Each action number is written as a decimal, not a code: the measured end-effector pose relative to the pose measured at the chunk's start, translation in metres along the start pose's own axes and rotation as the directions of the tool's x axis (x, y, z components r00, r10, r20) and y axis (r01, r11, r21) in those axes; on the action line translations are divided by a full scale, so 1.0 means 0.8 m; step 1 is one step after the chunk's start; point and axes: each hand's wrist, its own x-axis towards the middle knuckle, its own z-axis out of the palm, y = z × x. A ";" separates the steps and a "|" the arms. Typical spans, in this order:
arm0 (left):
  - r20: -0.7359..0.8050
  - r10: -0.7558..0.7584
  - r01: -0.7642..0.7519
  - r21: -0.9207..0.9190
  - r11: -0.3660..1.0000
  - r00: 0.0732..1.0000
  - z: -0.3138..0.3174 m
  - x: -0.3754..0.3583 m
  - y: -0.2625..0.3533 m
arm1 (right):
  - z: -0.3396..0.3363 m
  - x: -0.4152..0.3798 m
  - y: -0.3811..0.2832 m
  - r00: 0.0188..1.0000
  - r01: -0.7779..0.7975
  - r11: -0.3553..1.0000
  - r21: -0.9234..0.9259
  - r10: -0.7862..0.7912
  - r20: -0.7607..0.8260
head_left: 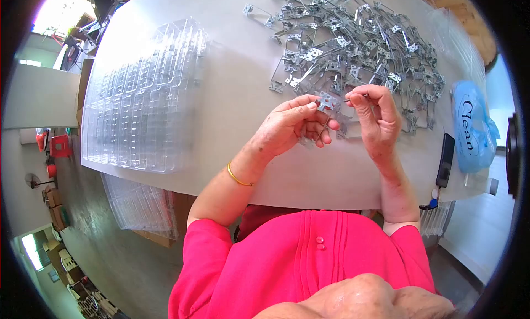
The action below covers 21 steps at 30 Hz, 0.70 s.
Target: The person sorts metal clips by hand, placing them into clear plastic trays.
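Observation:
My left hand (290,125) is closed on a small stamped metal bracket (328,102), gripping it by thumb and forefinger, with the other fingers curled below. A thin metal rod (324,130) and some clear plastic show at those lower fingers. Just to the right, my right hand (380,120) pinches a thin dark rod (348,101) whose tip points left at the bracket. Beyond both hands lies a big tangled heap of metal brackets with thin rods (353,43), its near edge close to my fingertips.
Stacked clear plastic trays (143,98) cover the table's left side, and more trays (138,203) stand lower beside it. At the right edge are a blue plastic bag (472,125) and a black phone (445,160). Clear plastic sheeting (455,40) lies at the far right.

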 end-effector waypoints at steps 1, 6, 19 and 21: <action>0.000 -0.009 0.009 0.001 1.000 1.000 0.000 0.000 -0.001 | -0.001 -0.002 0.001 1.000 -0.006 1.000 0.000 0.006 -0.007; -0.027 0.000 0.000 0.000 1.000 1.000 0.001 0.001 -0.004 | 0.000 -0.011 0.008 0.998 -0.064 0.992 0.106 0.066 -0.019; -0.092 -0.032 0.068 0.415 0.907 0.995 0.014 -0.004 -0.005 | 0.005 -0.014 0.003 0.935 -0.330 0.944 -0.007 0.328 0.136; -0.174 -0.014 0.107 0.533 0.840 0.985 0.023 -0.005 -0.001 | 0.005 -0.014 0.010 0.948 -0.303 0.952 0.042 0.297 0.113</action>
